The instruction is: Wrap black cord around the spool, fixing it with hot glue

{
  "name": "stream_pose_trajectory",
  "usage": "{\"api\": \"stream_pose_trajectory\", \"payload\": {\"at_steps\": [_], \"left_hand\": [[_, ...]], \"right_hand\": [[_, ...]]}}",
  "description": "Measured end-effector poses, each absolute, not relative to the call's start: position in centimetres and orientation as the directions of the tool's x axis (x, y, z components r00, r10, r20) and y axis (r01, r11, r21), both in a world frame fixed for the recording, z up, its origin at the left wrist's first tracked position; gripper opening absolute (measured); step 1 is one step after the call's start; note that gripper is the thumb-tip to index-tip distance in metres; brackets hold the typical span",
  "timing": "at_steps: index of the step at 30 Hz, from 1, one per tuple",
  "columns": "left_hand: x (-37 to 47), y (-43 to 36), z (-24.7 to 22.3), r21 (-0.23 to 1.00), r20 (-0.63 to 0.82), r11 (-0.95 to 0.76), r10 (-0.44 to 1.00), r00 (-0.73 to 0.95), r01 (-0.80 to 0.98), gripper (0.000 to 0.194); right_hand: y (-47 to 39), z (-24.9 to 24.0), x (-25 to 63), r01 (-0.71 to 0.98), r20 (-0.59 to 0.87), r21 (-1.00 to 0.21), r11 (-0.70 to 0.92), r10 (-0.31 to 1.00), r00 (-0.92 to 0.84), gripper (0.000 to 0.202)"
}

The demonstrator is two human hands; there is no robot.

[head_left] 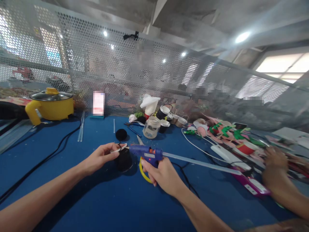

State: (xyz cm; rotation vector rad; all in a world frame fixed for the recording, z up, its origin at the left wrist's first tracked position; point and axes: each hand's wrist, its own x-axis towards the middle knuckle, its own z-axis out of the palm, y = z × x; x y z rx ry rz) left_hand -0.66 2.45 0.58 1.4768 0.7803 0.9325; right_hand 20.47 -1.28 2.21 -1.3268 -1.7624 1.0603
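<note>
My right hand [161,175] grips a blue hot glue gun [146,153] with a small red light on its side. A long clear glue stick [200,163] runs out of its back end. My left hand [105,155] pinches the rim of a small black bucket [124,161], which has a thin black handle and some white at its top edge. The gun's nozzle is at the bucket's rim; whether it touches cannot be made out. Just behind the bucket lies a round black piece [121,134]. Scissors with a yellow handle [144,174] lie partly hidden beneath the gun.
A yellow electric pot [54,104] stands at the left. A lit phone [98,103], a clear jar [151,127] and small buckets [163,112] line the back by a perforated screen [116,61]. At right are a power strip [229,157], felt pieces and another person's hand [276,161].
</note>
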Motion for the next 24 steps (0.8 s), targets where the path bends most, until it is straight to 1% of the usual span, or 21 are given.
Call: {"api": "stream_pose_trajectory", "payload": {"at_steps": [8,11,17,19,21,24], "left_hand": [[-0.8,2.6,0.4,0.990,0.130,-0.137,0.874,0.468,-0.018,0.021],[-0.9,2.6,0.4,0.990,0.131,-0.143,0.872,0.471,-0.012,0.020],[-0.9,2.7,0.1,0.991,0.130,-0.133,0.868,0.478,-0.029,0.018],[-1.0,2.7,0.1,0.990,0.135,-0.135,0.863,0.486,-0.035,0.018],[-1.0,2.7,0.1,0.989,0.145,-0.143,0.860,0.489,-0.042,0.018],[-1.0,2.7,0.1,0.987,0.159,-0.157,0.864,0.478,-0.043,0.018]], "right_hand": [[-1.2,2.3,20.4,0.407,0.041,-0.903,0.140,0.969,-0.242,0.029],[-1.3,2.3,20.4,0.405,0.038,-0.902,0.147,0.964,-0.264,0.028],[-0.9,2.4,20.8,0.410,0.028,-0.903,0.127,0.971,-0.238,0.033],[-0.5,2.3,21.1,0.370,0.031,-0.920,0.127,0.967,-0.254,0.032],[-0.1,2.2,21.6,0.280,0.033,-0.954,0.107,0.965,-0.258,0.027],[1.0,2.5,22.3,0.141,0.040,-0.988,0.067,0.981,-0.189,0.021]]}}
